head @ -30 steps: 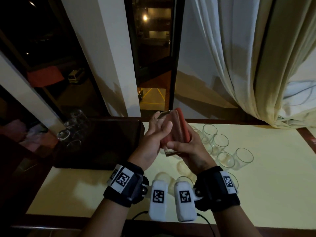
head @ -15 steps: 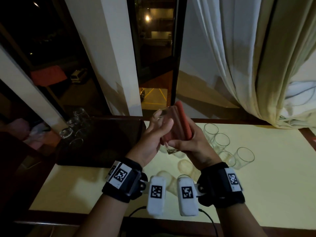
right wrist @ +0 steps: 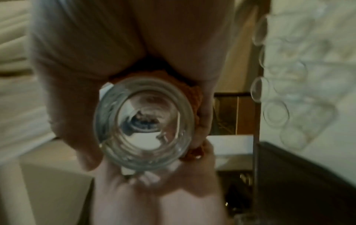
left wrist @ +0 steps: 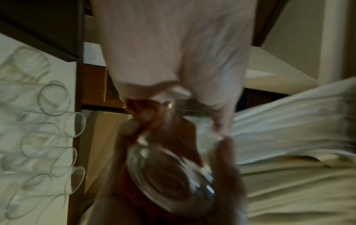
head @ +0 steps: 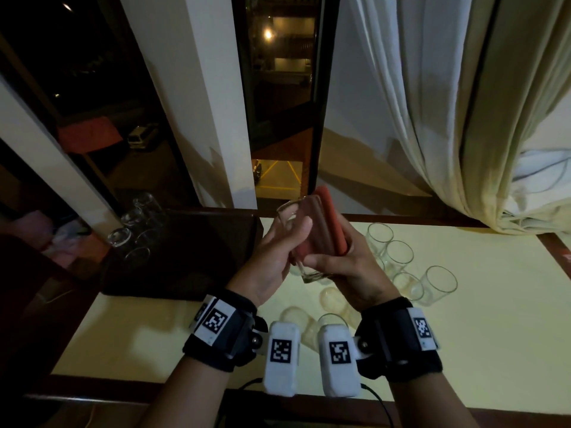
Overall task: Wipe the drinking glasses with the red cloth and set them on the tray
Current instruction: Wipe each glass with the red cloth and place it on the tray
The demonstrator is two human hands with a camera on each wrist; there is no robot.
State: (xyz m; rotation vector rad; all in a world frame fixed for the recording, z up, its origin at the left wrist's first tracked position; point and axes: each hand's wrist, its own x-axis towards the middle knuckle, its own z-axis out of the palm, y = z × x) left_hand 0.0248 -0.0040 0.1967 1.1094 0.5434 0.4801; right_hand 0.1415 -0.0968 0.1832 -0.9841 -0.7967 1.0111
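A clear drinking glass (head: 304, 239) is held up in the air over the pale yellow table (head: 463, 350), tilted with its open mouth away from the person and its thick base toward the wrists. The red cloth (head: 332, 223) wraps the right side of the glass and sticks up past the rim. Left hand (head: 272, 261) has its fingers curled round the left side of the glass, thumb lying along the wall near the rim. Right hand (head: 349, 267) grips the cloth against the glass, thumb pressed across the lower part near the base. Right wrist view looks straight into the glass base (right wrist: 144, 123), cloth (right wrist: 194, 97) bunched behind it. More glasses (head: 398, 257) lie on their sides on the table just beyond and below the hands. The dark tray (head: 185, 251) sits on the table to the left, with a few glasses (head: 136, 223) at its far left edge; blurry there. A white curtain (head: 448, 118) hangs at right beside the window (head: 278, 97).
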